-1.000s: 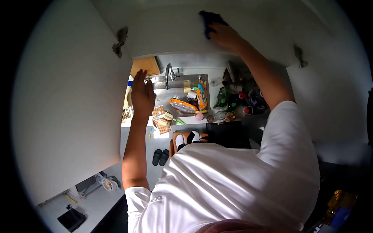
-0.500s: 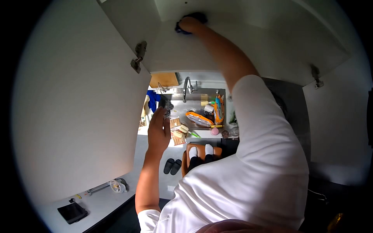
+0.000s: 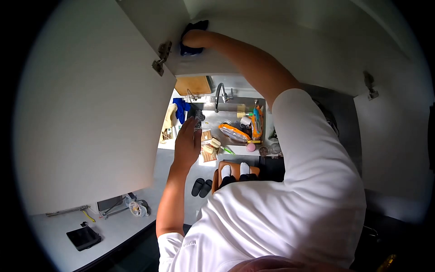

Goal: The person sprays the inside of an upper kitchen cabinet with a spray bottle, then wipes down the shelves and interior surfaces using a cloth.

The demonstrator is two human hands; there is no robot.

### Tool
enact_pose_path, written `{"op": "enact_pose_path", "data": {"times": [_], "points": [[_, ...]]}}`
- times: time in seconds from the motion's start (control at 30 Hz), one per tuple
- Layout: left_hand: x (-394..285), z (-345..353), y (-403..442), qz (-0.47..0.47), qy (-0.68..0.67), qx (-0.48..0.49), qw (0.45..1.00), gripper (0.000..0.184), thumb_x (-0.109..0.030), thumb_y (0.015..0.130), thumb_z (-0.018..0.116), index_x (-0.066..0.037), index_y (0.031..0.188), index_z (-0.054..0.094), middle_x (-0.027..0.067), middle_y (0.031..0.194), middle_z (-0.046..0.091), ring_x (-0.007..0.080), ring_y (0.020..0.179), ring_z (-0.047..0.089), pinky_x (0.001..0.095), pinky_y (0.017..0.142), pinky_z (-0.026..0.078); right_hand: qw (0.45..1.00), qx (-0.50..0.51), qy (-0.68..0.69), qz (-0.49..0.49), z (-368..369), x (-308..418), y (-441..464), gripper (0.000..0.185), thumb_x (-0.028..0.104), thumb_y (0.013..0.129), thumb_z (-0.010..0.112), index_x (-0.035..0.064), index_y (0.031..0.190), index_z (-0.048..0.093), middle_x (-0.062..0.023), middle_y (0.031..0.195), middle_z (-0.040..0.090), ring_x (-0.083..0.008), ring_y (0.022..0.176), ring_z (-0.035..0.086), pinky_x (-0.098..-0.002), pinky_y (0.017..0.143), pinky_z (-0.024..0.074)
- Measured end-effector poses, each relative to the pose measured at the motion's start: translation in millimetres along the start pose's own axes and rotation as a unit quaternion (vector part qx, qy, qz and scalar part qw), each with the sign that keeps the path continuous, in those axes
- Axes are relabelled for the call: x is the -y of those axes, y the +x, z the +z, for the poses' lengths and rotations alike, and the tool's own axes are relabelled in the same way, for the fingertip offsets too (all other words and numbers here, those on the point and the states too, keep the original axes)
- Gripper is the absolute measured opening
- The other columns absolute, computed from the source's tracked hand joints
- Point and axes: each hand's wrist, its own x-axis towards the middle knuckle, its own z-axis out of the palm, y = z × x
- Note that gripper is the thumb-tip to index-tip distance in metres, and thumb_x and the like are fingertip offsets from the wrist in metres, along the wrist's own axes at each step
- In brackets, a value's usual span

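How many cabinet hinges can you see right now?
2. One hinge is on the left door, near the right hand on the dark cloth; the other hinge is by the right door. Others may be hidden.

White-sleeved right arm (image 3: pixel 253 59) raised, extended forward and across toward the left, bare right hand (image 3: pixel 195 39) bunched at its end, individual fingers indistinct, white-sleeved left arm (image 3: pixel 172 199) lower, bare left hand (image 3: pixel 186 145) unclenched, fingers together, thumb apart.

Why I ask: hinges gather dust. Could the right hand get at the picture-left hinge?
Likely yes: the right hand, holding a dark cloth, is near the hinge with nothing visible between.
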Motion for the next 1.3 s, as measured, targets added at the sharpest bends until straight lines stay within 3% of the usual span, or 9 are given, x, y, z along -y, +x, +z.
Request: {"op": "enact_pose_path", "data": {"times": [0.13,0.27,0.4,0.7,0.8,0.83,0.9,1.0,1.3], "points": [[-17.1,11.2,12.9,0.006,-0.037,0.028,0.999,0.032,-0.015,0.103,0.063,0.003,0.129,0.064,0.0259,0.136,0.064,0.044,0.124,0.063,0.0476,0.106,0.052,0.98,0.041,0.162,0.104,-15.1,42.2,-52.6,0.042,0.023,0.103,0.051,0.0004,0.133,0.069,-0.0184,0.146,0.062,-0.0338,0.128,0.062,-0.0479,0.104,0.0496],[-27.0,11.0,15.9,0.028,-0.012,0.053,0.998,0.031,-0.015,0.102,0.063,0.004,0.128,0.064,0.0259,0.136,0.063,0.0438,0.122,0.063,0.0474,0.104,0.052,0.996,0.029,0.086,0.007,-15.2,36.7,-55.1,0.045,0.025,0.099,0.059,0.0038,0.139,0.067,-0.0163,0.149,0.06,-0.0338,0.131,0.061,-0.0457,0.107,0.0487],[-27.6,3.0,11.6,0.033,0.002,0.044,0.998,0.032,-0.014,0.102,0.063,0.004,0.128,0.064,0.0261,0.136,0.063,0.0443,0.122,0.063,0.0474,0.105,0.052,0.954,-0.017,0.285,0.095,-17.1,32.5,-64.4,0.056,0.032,0.094,0.07,0.0038,0.142,0.063,-0.0141,0.145,0.063,-0.0318,0.132,0.06,-0.0461,0.111,0.0471],[-14.1,-13.7,4.0,0.018,0.016,0.015,1.0,0.032,-0.015,0.102,0.064,0.002,0.129,0.065,0.0259,0.137,0.063,0.0443,0.123,0.063,0.0483,0.106,0.052,0.585,-0.097,0.788,0.166,-45.3,22.8,-62.1,0.022,0.01,0.106,0.048,-0.0054,0.118,0.059,-0.0189,0.108,0.072,-0.0306,0.095,0.076,-0.0479,0.091,0.0637],[-10.0,-9.9,0.6,0.018,0.013,0.011,1.0,0.033,-0.015,0.101,0.065,0.003,0.128,0.065,0.0257,0.137,0.063,0.0442,0.123,0.063,0.0481,0.105,0.052,0.564,-0.099,0.801,0.177,-32.0,11.6,-46.5,0.033,0.02,0.107,0.051,-0.0063,0.124,0.06,-0.0209,0.114,0.072,-0.0323,0.101,0.074,-0.0551,0.092,0.0606],[-9.2,-8.7,0.9,0.014,0.01,0.015,1.0,0.033,-0.015,0.101,0.065,0.003,0.128,0.065,0.0256,0.137,0.063,0.0441,0.123,0.063,0.0479,0.105,0.052,0.565,-0.098,0.799,0.179,-31.4,18.5,-53.0,0.033,0.02,0.107,0.051,-0.0063,0.124,0.06,-0.0209,0.114,0.072,-0.0323,0.101,0.074,-0.0551,0.092,0.0606],[-11.6,-9.4,-1.1,0.017,0.008,0.013,1.0,0.033,-0.014,0.1,0.066,0.002,0.128,0.065,0.0255,0.136,0.064,0.044,0.122,0.063,0.0478,0.105,0.052,0.875,-0.165,0.408,0.203,-31.1,42.6,-76.3,0.046,0.031,0.105,0.056,-0.005,0.133,0.061,-0.0243,0.122,0.071,-0.0367,0.11,0.072,-0.0557,0.098,0.0555],[-7.3,-4.4,-6.5,0.017,0.007,0.017,1.0,0.033,-0.013,0.098,0.068,0.002,0.128,0.065,0.0252,0.134,0.064,0.044,0.122,0.064,0.0477,0.105,0.053,0.974,-0.167,0.139,0.071,5.3,36.9,-57.0,0.054,0.039,0.103,0.059,-0.0017,0.138,0.061,-0.0251,0.127,0.071,-0.0412,0.115,0.068,-0.0516,0.102,0.0517],[1.1,17.1,-5.7,0.012,-0.009,0.048,0.999,0.033,-0.017,0.1,0.068,0.002,0.127,0.065,0.0251,0.133,0.065,0.0441,0.12,0.064,0.0481,0.103,0.054,0.991,-0.094,-0.097,-0.017,19.6,64.8,-105.3,0.043,0.038,0.099,0.056,0.0148,0.134,0.068,-0.0149,0.118,0.076,-0.0354,0.112,0.071,-0.0492,0.098,0.0549]]}}
